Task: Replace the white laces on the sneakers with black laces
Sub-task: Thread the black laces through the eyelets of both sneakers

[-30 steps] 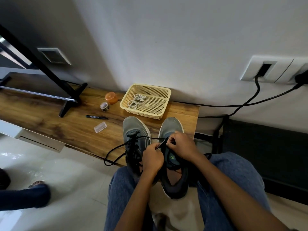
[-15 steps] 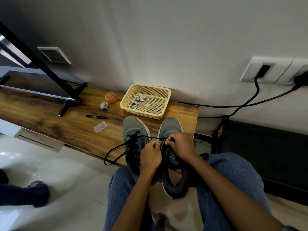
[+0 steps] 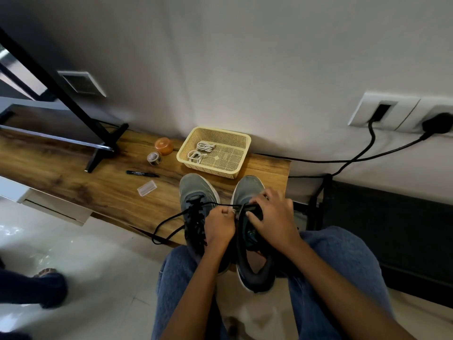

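Note:
Two grey sneakers rest with their toes on the wooden bench [image 3: 73, 182] and their heels over my lap. The left sneaker [image 3: 193, 192] carries black lacing. My left hand [image 3: 219, 225] pinches a black lace [image 3: 171, 218] at the inner edge of the right sneaker [image 3: 247, 190]; the lace trails left over the bench edge in a loop. My right hand [image 3: 272, 217] grips the right sneaker's tongue and eyelet area. Two bundles of white laces [image 3: 199, 150] lie in a cream basket [image 3: 242, 153] behind the shoes.
On the bench to the left lie a clear plastic case [image 3: 147, 188], a black marker [image 3: 142, 173], a small tape roll [image 3: 154, 158] and an orange lid [image 3: 163, 146]. A black stand foot [image 3: 103, 148] is further left. Cables [image 3: 355, 159] run from wall sockets at right. Another person's foot [image 3: 31, 288] is at lower left.
My right hand has shifted forward over the right sneaker's tongue with its fingers spread wider. My left hand stays pinching the lace beside it.

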